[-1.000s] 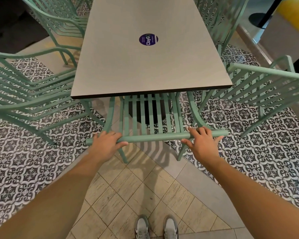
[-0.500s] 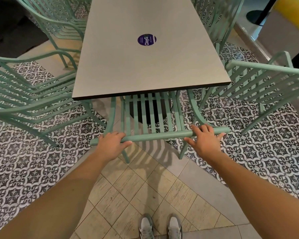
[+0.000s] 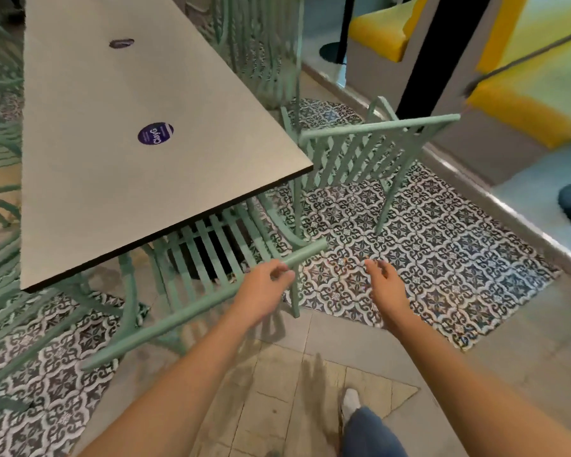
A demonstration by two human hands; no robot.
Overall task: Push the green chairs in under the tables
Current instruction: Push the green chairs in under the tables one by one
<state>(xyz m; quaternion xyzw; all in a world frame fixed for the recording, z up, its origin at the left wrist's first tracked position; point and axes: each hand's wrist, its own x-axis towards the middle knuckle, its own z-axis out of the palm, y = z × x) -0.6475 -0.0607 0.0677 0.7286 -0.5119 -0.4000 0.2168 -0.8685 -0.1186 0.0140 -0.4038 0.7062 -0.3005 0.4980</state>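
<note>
We reach both bare arms forward and down from the near edge of the scene. Our left hand sits at the top rail of the mint-green slatted metal chair, near the rail's right end, fingers loosely curled beside it; the picture is blurred here, so we cannot tell whether they truly grasp the rail or only hover against it. Our right hand hangs free to the right of that rail, fingers relaxed and slightly spread, holding nothing, above the black-and-white patterned tile floor.

The chair's seat is tucked beneath the near edge of the pale grey rectangular worktop, its back just outside that edge. A round purple sticker lies on the worktop. A second mint-green slatted chair stands at the worktop's right side, its back well clear of the edge. Farther right are yellow cushioned benches.
</note>
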